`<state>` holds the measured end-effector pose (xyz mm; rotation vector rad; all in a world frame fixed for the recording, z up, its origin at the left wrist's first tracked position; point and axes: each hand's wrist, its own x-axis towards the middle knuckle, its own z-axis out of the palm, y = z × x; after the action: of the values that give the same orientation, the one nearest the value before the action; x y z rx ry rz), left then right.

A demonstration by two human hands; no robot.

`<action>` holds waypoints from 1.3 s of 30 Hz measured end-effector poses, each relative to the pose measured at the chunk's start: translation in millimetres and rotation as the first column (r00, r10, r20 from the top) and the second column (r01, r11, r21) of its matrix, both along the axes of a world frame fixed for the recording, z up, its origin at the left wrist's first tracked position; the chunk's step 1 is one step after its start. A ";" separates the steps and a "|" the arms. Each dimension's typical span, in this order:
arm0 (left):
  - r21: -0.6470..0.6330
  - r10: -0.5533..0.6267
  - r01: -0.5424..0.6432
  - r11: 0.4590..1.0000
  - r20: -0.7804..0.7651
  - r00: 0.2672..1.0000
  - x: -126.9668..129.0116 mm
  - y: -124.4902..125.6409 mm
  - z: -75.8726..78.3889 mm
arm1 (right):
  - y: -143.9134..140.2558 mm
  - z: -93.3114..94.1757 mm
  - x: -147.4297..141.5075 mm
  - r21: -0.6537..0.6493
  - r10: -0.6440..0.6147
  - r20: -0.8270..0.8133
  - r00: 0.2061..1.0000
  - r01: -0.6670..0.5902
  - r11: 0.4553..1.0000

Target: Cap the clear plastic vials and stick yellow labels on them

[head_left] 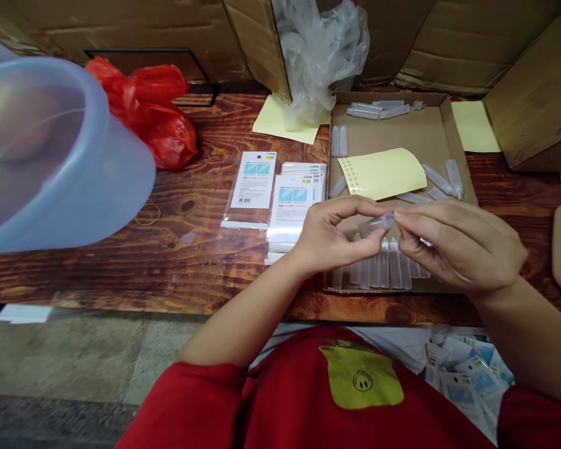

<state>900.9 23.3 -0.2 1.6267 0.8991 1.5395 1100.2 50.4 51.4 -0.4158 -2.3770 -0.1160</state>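
A small clear plastic tube [376, 223] is held above the cardboard tray [402, 138]. My left hand [334, 234] grips it between thumb and fingers. At the tube's right end, the fingertips of my right hand [458, 240] are pinched together against it; whether they also hold something tiny is hidden. Beneath my hands, several similar tubes [383, 268] stand in a row along the tray's near side. Others lie loose by the far and right walls. A yellow sticker sheet [386, 173] with small printed labels rests across the tray's middle.
Printed packets [293, 209] lie left of the tray. Farther left are a red plastic bag [156, 115] and a large bluish tub [116, 181]. A crumpled clear bag [318, 50] and cardboard walls stand behind. More packets [467, 380] sit below the table edge, near my lap.
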 end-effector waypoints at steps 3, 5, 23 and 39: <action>0.003 -0.016 0.016 1.000 -0.023 1.000 -2.8 0.7 -0.1 | -0.5 0.4 -1.1 0.016 0.010 0.025 1.000 -0.011 1.000; 0.004 -0.020 0.020 1.000 -0.035 0.999 -3.9 1.0 -0.2 | -0.5 0.7 -1.2 0.023 0.017 0.042 0.999 -0.018 1.000; -0.128 -0.077 0.066 0.990 -0.082 0.994 -13.6 6.5 -5.7 | 8.2 3.7 14.3 -0.505 0.120 -0.012 0.993 -0.109 0.856; -0.158 0.157 -0.382 0.910 -0.723 0.673 -11.3 27.9 -9.4 | 79.9 -54.8 -18.1 -0.010 -0.219 0.679 0.701 0.307 0.952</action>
<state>889.6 51.1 -9.7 1.9243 1.7687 0.8469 1082.1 130.3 -3.4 -0.9078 -3.0348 -0.2981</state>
